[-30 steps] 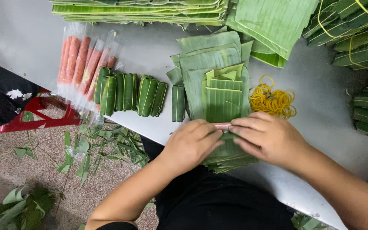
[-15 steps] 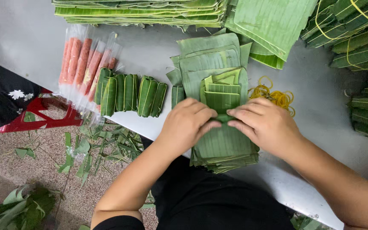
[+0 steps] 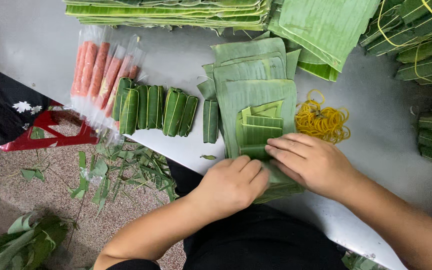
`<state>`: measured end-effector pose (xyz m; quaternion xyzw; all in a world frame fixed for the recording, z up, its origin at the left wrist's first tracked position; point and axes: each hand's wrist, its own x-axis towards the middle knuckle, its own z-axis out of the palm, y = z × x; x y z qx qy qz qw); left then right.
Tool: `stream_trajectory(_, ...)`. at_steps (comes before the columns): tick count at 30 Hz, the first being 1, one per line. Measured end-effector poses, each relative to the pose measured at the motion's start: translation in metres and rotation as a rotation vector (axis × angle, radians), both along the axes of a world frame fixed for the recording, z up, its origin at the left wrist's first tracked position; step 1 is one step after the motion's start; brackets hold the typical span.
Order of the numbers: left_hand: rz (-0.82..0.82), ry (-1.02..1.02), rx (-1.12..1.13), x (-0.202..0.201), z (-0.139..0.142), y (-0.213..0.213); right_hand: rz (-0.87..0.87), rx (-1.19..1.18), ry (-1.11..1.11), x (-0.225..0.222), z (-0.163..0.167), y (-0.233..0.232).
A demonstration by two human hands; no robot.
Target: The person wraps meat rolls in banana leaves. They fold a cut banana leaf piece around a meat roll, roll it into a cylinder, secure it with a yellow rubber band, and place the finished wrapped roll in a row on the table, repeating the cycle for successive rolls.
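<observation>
Basically both hands down on a stack of cut banana leaf pieces [image 3: 256, 95] at the near edge of the grey table [image 3: 186, 60]. Left hand [image 3: 232, 186] curled loosely over the near end of the stack, fingers bent, thumb side tucked against the leaf; right hand [image 3: 312, 165] laid flat with fingers stretched left, pressing a small folded leaf strip [image 3: 259, 131] that sits on top of the pile. Can't tell if anything's tucked inside the fold, hidden under the knuckles. Leaf looks thin, light and floppy, ribbed along the grain, so probably tears easily along those ribs and springs open if let go; best pinched at the folded edge with flat fingers, not by a corner. Just right of the stack, a heap of yellow rubber bands [image 3: 322, 120], near the right hand but not touching. Left of the stack, a row of finished green leaf rolls [image 3: 156, 107] lying side by side, then pink sausage sticks in clear plastic sleeves [image 3: 101, 70] beyond those. Big leaf sheets [image 3: 166, 12] piled along the far edge, banded leaf bundles [image 3: 426, 50] stacked at right. Leaf scraps [image 3: 121, 170] on the floor below.
</observation>
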<state>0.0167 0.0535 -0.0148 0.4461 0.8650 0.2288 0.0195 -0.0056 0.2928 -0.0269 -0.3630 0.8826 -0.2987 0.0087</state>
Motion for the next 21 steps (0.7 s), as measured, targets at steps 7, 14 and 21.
stream_trajectory(7,0.296,-0.411,0.191,-0.040,-0.008,0.003,-0.087,-0.033,-0.175,-0.007,-0.015,0.004)
stream_trajectory(14,0.279,-0.158,0.275,-0.050,-0.024,0.000,-0.066,0.103,0.173,0.005,-0.010,-0.008)
stream_trajectory(21,0.204,-0.373,0.229,-0.055,-0.027,-0.010,-0.156,0.054,-0.151,-0.014,-0.014,-0.010)
